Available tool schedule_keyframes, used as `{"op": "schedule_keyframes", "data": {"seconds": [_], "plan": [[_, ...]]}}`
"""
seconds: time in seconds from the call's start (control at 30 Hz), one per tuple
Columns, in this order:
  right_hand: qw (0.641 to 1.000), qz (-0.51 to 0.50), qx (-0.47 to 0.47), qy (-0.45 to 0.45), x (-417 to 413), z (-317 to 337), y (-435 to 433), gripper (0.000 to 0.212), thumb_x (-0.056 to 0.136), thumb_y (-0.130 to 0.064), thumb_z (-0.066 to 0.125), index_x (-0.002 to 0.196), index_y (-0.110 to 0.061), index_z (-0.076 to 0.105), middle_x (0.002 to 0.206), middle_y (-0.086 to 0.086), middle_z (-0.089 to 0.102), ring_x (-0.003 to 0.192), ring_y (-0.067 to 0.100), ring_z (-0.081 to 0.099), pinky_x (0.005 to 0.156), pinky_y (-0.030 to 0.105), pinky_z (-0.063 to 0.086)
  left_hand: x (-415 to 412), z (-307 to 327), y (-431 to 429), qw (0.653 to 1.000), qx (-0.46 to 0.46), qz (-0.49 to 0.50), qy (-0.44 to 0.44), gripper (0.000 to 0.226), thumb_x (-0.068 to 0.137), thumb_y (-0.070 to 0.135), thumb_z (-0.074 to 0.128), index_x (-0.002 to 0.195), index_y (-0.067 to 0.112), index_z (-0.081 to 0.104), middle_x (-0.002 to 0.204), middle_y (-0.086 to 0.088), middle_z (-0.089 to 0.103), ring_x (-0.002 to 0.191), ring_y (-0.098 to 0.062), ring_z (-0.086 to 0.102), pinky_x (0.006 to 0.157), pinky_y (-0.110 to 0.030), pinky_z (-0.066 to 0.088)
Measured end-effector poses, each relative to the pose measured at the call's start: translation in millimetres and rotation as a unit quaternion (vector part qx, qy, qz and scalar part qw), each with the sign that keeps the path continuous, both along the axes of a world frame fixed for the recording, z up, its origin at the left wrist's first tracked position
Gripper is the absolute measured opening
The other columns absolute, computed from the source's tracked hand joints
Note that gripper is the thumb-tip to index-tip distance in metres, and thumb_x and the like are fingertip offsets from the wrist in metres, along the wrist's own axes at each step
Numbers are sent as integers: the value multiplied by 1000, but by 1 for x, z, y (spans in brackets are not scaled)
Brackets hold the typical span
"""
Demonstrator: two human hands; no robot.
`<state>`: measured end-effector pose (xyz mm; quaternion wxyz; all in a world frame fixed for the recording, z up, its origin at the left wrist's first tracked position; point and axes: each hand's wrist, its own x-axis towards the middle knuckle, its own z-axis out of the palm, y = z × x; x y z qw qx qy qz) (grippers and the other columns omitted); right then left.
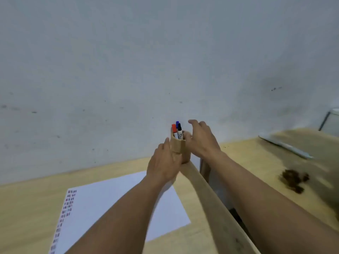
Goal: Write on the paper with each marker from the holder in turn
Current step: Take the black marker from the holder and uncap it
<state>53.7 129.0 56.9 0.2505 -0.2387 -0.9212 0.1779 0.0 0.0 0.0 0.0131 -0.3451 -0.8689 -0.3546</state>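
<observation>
While braced by the left hand [165, 162], the tan wooden marker holder [180, 149] is approached.
Red, blue and black markers [177, 132] are held inside; the right hand [200, 139] is spread open, empty, beside them.

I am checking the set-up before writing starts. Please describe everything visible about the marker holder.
The marker holder is a small tan box, cardboard by its look, standing upright near the wall at the table's far edge. Three capped markers stick out: red, blue, black. The left hand grips its near side; the right hand touches its right side.
</observation>
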Motion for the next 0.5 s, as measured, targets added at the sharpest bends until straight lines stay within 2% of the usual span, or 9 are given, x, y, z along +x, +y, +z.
{"op": "schedule_keyframes", "data": {"seconds": [0.07,0.1,0.17,0.2,0.3,0.4,0.5], "plan": [[1000,-5,-25,8,-11,-7,6,49,102,-30,49,149,-16,45,146,13,48,132,31,48,103,47,47,-6,-6,10,999,16,8,-40,68,91,34,55,152,16,31,145,-9,49,132,-28,49,101,-37,43],[999,-7,-29,12,-16,-12,10,46,101,-31,49,145,-15,51,143,13,51,128,30,52,100,45,49,-9,-10,15,998,25,13,-49,62,84,33,55,143,21,39,134,-5,55,124,-28,54,97,-38,48],[999,-8,-38,9,-24,-18,15,39,101,-31,50,134,-13,62,132,12,58,116,28,59,90,37,51,-18,-16,26,998,38,26,-53,54,70,41,54,123,29,47,111,2,61,101,-23,62,84,-43,56],[999,-13,-47,14,-27,-19,17,36,100,-31,52,126,-13,67,125,11,62,109,27,61,84,34,51,-22,-20,31,997,35,32,-59,57,67,46,56,120,30,48,106,4,62,95,-21,62,79,-44,58],[996,-25,-74,42,-34,-21,20,28,96,-31,59,107,-11,77,106,8,72,88,23,67,74,33,56,-30,-24,41,997,41,37,-54,65,66,40,65,127,24,48,109,2,62,95,-22,63,79,-44,58],[994,-30,-91,46,-40,-24,19,26,93,-30,65,99,-10,80,97,6,76,82,21,68,75,34,59,-32,-27,44,996,45,38,-61,63,71,22,68,131,19,47,115,-1,61,101,-24,61,84,-44,57],[993,-39,-104,49,-46,-26,22,23,93,-30,66,97,-12,81,92,2,75,80,18,66,71,30,55,-33,-33,46,996,56,45,-56,64,72,21,70,132,21,48,117,1,61,103,-22,62,85,-43,58]]}}
